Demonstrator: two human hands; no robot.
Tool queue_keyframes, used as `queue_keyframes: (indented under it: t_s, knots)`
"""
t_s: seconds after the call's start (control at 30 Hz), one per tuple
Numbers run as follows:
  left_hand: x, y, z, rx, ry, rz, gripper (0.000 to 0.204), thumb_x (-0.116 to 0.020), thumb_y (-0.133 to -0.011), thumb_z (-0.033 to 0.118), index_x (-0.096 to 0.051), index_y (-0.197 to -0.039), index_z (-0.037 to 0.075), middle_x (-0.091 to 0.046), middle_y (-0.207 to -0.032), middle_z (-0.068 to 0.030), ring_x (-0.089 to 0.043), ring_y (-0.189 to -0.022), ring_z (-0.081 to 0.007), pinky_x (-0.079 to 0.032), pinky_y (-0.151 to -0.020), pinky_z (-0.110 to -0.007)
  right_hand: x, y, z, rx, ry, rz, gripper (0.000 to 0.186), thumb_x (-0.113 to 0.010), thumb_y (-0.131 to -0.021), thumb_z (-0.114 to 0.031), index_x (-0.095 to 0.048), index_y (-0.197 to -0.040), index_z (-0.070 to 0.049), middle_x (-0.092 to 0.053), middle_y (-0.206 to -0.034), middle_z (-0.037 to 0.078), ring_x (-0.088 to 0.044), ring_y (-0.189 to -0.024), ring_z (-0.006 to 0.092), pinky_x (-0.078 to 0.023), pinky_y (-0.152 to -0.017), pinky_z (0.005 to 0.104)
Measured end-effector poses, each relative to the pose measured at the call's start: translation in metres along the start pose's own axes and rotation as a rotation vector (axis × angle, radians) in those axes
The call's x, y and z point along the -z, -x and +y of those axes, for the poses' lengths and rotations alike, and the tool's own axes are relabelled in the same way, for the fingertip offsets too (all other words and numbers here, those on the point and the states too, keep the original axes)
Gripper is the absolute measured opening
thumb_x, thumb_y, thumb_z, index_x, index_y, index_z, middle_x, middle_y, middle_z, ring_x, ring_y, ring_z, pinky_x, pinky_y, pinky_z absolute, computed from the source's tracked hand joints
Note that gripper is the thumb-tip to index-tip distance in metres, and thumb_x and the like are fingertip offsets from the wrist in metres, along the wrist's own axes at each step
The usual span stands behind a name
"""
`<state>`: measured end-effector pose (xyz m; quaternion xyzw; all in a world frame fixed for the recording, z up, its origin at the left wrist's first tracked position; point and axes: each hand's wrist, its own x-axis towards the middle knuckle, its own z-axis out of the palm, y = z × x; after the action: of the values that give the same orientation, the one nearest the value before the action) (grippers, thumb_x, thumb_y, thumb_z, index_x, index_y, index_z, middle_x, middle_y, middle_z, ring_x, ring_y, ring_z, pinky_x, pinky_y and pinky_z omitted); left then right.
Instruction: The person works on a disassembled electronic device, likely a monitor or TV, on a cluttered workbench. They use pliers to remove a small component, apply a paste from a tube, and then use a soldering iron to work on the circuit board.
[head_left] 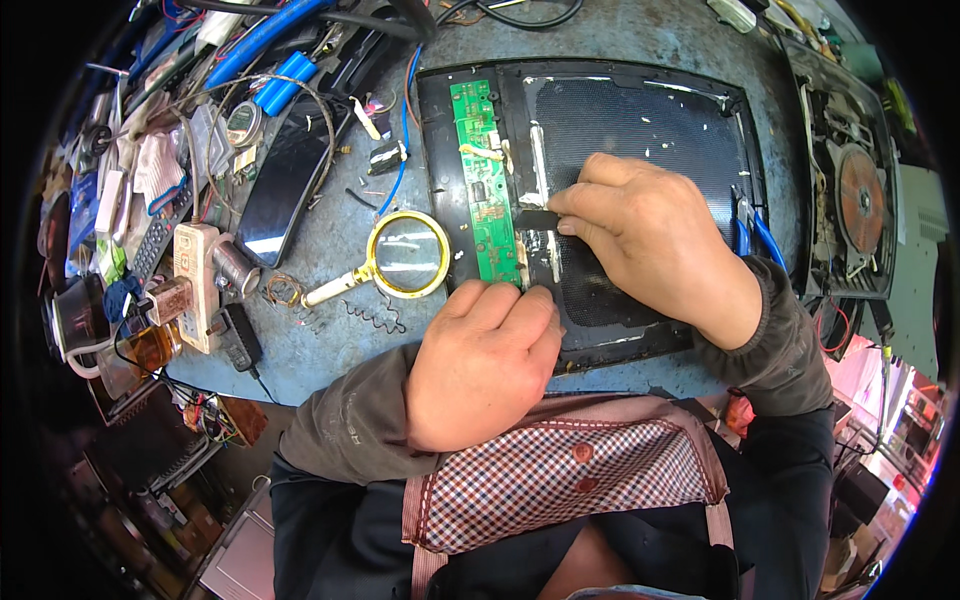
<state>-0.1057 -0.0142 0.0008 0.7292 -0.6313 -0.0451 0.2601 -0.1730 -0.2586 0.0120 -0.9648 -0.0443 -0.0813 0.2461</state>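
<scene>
My right hand (648, 238) pinches small dark strip (537, 220) between thumb and fingers over black mesh panel (600, 120), strip's end near green circuit board (486, 212). My left hand (487, 360), fingers curled, rests at board's near end; from my distant post I cannot tell whether it grips. Hands apart from each other. Board lies along panel's left part, panel flat on blue surface (330, 350). Magnifying glass (408, 256) left of board; blue-handled pliers (743, 235) at panel's right edge.

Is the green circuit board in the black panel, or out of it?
In: the green circuit board lies within the black panel, along its left side. Whether it is fastened, I cannot tell.
</scene>
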Motion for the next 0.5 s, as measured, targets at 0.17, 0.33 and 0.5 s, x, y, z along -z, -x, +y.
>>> queue_keyframes:
  t_s: [0.17,0.33,0.5]
  knots:
    - [0.000,-0.001,0.000,0.001,0.016,0.001,0.032,-0.091,-0.080,0.012,-0.082,-0.109,0.001,-0.075,-0.115,-0.0082,-0.068,-0.091,-0.0267,-0.054,-0.079,-0.042,0.002,0.002,0.005,0.069,-0.070,-0.014,0.020,-0.085,-0.089,-0.006,-0.085,-0.109,-0.004,-0.068,-0.091,0.012,-0.072,-0.085,0.0365,-0.056,-0.071,0.0475]
    - [0.000,0.000,0.000,0.008,0.001,0.002,0.032,-0.091,-0.080,0.011,-0.082,-0.109,0.001,-0.075,-0.115,-0.0081,-0.069,-0.091,-0.0271,-0.054,-0.079,-0.042,0.010,-0.009,0.007,0.157,-0.057,-0.110,0.020,-0.086,-0.086,-0.004,-0.087,-0.106,-0.005,-0.069,-0.090,0.011,-0.073,-0.083,0.0367,-0.056,-0.070,0.0471]
    - [0.000,-0.003,0.000,0.000,0.002,0.026,0.032,-0.091,-0.080,0.010,-0.083,-0.109,0.001,-0.075,-0.115,-0.0089,-0.069,-0.091,-0.0281,-0.055,-0.079,-0.042,0.010,-0.023,0.024,0.139,-0.261,-0.198,0.019,-0.086,-0.087,-0.005,-0.087,-0.106,-0.005,-0.073,-0.093,0.012,-0.075,-0.086,0.0383,-0.056,-0.071,0.0472]
